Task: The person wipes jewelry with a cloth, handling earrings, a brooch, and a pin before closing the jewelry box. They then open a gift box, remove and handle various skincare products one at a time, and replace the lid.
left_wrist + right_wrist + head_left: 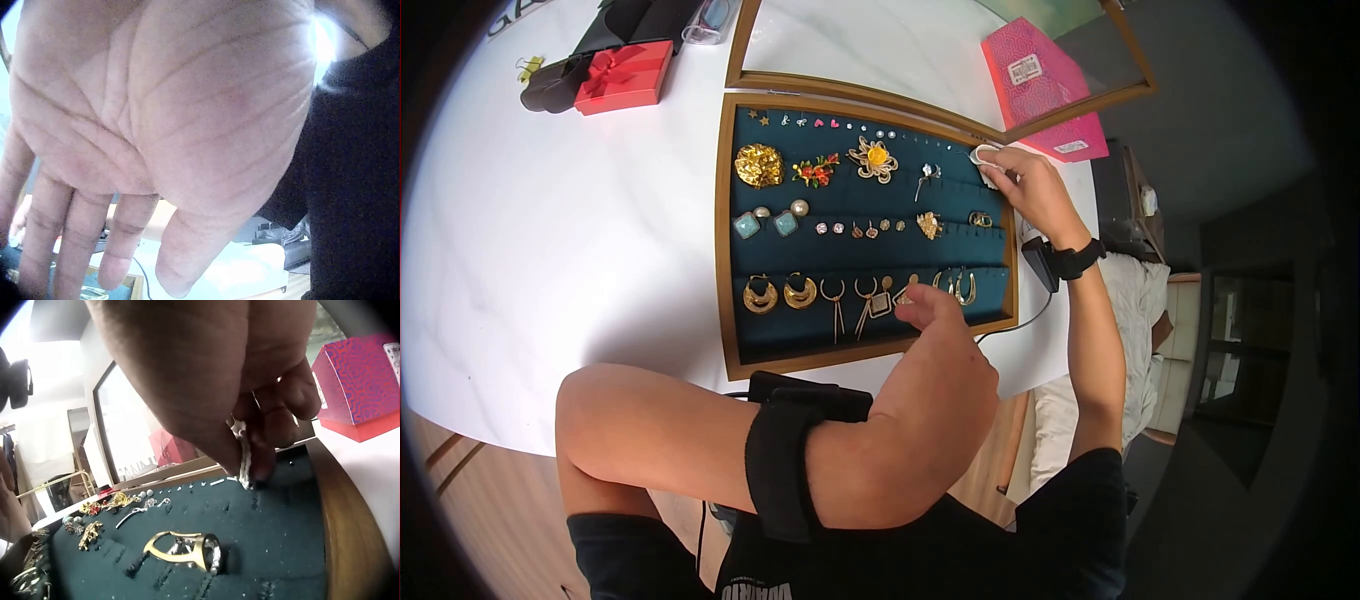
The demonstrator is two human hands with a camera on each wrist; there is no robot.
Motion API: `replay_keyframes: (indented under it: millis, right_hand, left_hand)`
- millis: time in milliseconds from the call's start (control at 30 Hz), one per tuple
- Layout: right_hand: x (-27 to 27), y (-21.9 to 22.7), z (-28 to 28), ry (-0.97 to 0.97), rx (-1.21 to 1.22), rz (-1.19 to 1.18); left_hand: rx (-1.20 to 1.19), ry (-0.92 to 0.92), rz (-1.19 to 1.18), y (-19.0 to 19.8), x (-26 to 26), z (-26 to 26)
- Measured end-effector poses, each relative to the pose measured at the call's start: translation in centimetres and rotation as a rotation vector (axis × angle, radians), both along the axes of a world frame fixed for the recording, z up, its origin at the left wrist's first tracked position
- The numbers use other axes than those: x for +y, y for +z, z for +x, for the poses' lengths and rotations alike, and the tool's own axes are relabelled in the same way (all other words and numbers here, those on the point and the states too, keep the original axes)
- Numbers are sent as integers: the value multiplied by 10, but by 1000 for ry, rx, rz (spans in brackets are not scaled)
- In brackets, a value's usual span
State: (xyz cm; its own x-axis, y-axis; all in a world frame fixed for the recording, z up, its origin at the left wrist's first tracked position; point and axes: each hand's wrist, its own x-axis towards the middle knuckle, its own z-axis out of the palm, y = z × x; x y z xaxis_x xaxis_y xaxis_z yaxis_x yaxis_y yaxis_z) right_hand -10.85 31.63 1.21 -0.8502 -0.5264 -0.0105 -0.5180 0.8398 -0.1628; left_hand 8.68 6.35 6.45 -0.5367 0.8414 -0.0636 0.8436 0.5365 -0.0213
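At the top right corner of the wooden jewelry case [724, 240], my right hand [1038, 198] pinches a small whitish piece [982, 154]. The right wrist view shows that silvery-white piece [245, 464] between thumb and fingers of the right hand [200, 369], against the dark green lining. A gold ring [199, 553] lies nearer the camera. My left hand [940, 365] hovers over the bottom row of earrings, fingertips near a square-drop pair [880, 303]; whether they touch is unclear. In the left wrist view, its palm [156, 112] faces the camera, fingers extended and holding nothing.
The case's glass lid [865, 98] stands raised along the far side. Behind it at right is a pink patterned box [1040, 85]. A red box with a bow [625, 75] and black items sit at the far left. A cable runs beside the case's right edge.
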Motion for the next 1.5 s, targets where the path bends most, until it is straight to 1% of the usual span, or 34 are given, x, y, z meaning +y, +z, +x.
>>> replay_keyframes:
  millis: [167,267,367,433,567,633,767,833,967,1033,1167,1233,1367,1433,1500]
  right_hand:
    - [5,4,-3,-1,8,35]
    - [8,8,-5,-31,23,-10]
    - [16,0,-7,16,32,-29]
    - [15,-1,-4,-16,10,16]
    - [16,6,-2,-19,4,93]
    - [18,3,-4,23,75,3]
    - [21,4,-4,-8,-3,72]
    - [22,10,-3,-7,23,23]
    - [33,0,-9,-5,85,-36]
    - [31,-5,-7,19,46,10]
    - [23,5,-2,-12,-3,87]
    - [21,2,-1,-25,66,42]
    - [23,3,1,-5,25,-4]
    - [19,16,10,-36,-6,-51]
    - [17,28,22,-27,14,-104]
  left_hand:
    - [-4,4,-3,0,0,0]
    - [-2,-1,1,-1,0,0]
    - [5,6,13,-1,1,0]
    - [3,-2,3,-1,-1,-1]
    - [-7,-11,-8,-1,1,-1]
    - [-23,-20,-20,1,0,-2]
    - [-33,-17,-5,1,-1,-3]
    - [-13,-11,0,0,-1,-2]
    - [-17,-10,5,-1,0,-2]
    - [-31,-16,-5,1,0,-3]
    - [-19,-10,-11,0,-1,-2]
    - [-9,0,8,-1,0,-2]
    - [9,13,7,-3,-1,-3]
    - [6,-2,41,-6,-1,-4]
    - [4,15,16,-5,0,-6]
